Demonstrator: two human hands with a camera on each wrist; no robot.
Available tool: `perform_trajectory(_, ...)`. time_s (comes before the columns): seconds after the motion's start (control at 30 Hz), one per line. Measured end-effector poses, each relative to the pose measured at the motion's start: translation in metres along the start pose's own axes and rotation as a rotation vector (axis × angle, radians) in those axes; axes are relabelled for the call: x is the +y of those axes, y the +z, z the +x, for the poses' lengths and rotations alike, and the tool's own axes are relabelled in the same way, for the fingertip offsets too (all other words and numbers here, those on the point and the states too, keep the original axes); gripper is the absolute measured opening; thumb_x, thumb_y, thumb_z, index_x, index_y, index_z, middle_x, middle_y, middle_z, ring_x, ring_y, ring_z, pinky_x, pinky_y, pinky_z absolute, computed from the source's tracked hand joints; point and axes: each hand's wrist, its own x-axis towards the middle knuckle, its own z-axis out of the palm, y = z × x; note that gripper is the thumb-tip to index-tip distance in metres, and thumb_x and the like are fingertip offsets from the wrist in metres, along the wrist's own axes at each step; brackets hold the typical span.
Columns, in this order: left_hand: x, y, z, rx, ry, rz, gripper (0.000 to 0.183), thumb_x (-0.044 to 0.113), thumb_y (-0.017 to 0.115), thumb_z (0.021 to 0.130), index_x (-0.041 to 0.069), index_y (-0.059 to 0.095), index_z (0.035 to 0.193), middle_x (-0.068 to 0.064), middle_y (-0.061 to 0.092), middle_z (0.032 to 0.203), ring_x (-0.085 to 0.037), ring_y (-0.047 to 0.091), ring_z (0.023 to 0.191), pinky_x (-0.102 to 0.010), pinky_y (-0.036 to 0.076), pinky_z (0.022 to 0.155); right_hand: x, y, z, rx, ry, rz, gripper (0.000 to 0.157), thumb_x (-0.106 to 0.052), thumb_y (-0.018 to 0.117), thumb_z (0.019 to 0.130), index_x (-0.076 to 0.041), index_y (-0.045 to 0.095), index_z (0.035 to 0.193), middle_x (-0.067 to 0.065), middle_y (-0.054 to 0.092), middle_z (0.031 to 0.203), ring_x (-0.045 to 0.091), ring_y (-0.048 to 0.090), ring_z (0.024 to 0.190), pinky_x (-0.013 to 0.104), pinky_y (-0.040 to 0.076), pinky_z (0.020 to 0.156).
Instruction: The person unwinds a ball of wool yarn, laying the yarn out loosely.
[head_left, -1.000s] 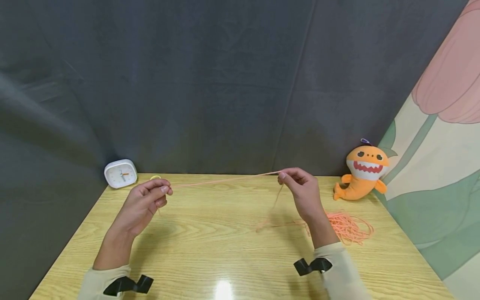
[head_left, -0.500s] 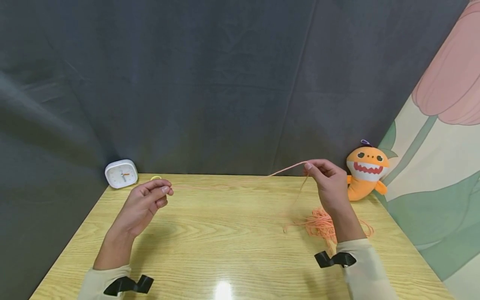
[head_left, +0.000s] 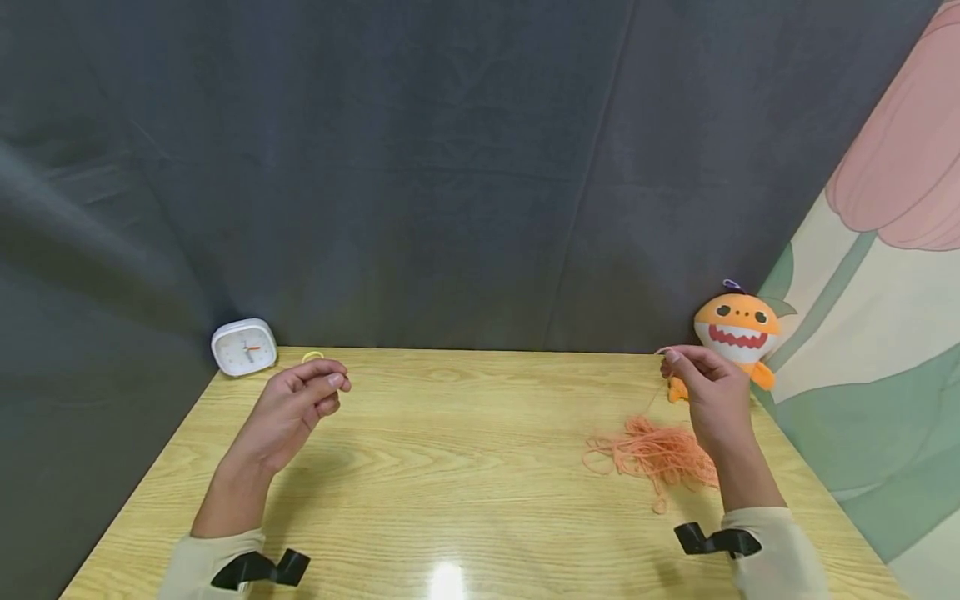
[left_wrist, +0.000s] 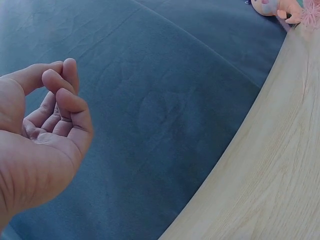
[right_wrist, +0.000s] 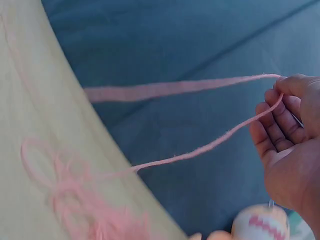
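Note:
My left hand (head_left: 288, 417) is raised over the left of the table, its fingers curled and thumb near the forefinger. At its fingertips no yarn shows in the left wrist view (left_wrist: 50, 132). My right hand (head_left: 720, 400), on the right, pinches a strand of orange-pink yarn (right_wrist: 200, 149) between thumb and forefinger. One length drops from there to a loose yarn pile (head_left: 660, 454) on the table. Another length stretches leftward, blurred, and its far end cannot be made out.
An orange shark plush (head_left: 735, 315) sits at the back right, partly behind my right hand. A white clock (head_left: 244, 347) stands at the back left. Behind my left hand, part of a yellow ring-like thing (head_left: 312, 356) shows. A dark curtain (head_left: 420, 183) hangs behind the wooden table (head_left: 450, 500).
My right hand has moved well to the right with the yarn. The strand once stretched between both hands went slack and no longer shows at my left hand, which has barely moved.

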Motion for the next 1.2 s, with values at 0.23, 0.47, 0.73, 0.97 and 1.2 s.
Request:
perform_trajectory(0.23,-0.002,0.0,-0.002,-0.001,-0.029,0.001,0.019,0.002,0.055,0.105,0.014,0.069,0.105,0.007,0.071,0.093,-0.002,0.057,0.073,-0.016,0.052,0.069,0.029,-0.045,-0.012,0.078,0.066,-0.024,0.011,-0.014,0.069,0.1,-0.006,0.074,0.105,-0.008,0.073,0.087,0.007,0.066,0.082,0.013,0.056,0.078)
perform_trajectory(0.47,-0.001,-0.002,-0.005,0.021,-0.025,0.005,0.019,0.002,0.055,0.105,0.014,0.07,0.105,0.006,0.071,0.095,-0.003,0.063,0.08,-0.017,0.055,0.072,0.044,-0.083,-0.022,0.181,0.129,0.038,0.01,-0.016,0.07,0.099,-0.01,0.077,0.104,-0.008,0.073,0.088,0.006,0.066,0.08,0.013,0.056,0.075)
perform_trajectory(0.73,-0.001,-0.005,-0.008,0.016,-0.028,-0.001,0.018,0.002,0.055,0.105,0.012,0.07,0.106,0.006,0.071,0.096,-0.003,0.065,0.084,-0.016,0.057,0.075,0.061,-0.103,-0.033,0.199,0.19,0.063,0.01,-0.012,0.069,0.099,-0.012,0.079,0.1,-0.008,0.076,0.085,0.006,0.068,0.077,0.015,0.058,0.071)
perform_trajectory(0.97,0.001,-0.003,-0.008,0.029,-0.021,0.059,0.015,0.004,0.056,0.105,0.012,0.069,0.106,0.006,0.071,0.095,-0.004,0.064,0.081,-0.017,0.056,0.073,0.069,-0.117,-0.037,0.149,0.312,-0.27,0.014,-0.026,0.065,0.103,-0.027,0.078,0.101,-0.022,0.073,0.086,-0.002,0.066,0.08,0.012,0.056,0.07)
perform_trajectory(1.2,0.007,-0.008,-0.012,0.126,-0.109,0.427,0.022,0.026,0.059,0.107,0.007,0.066,0.114,0.008,0.071,0.096,-0.008,0.064,0.082,-0.024,0.057,0.072,0.043,-0.107,-0.026,0.272,0.208,-0.675,0.016,-0.031,0.054,0.105,-0.027,0.07,0.108,-0.036,0.057,0.081,-0.009,0.053,0.079,0.01,0.045,0.061)
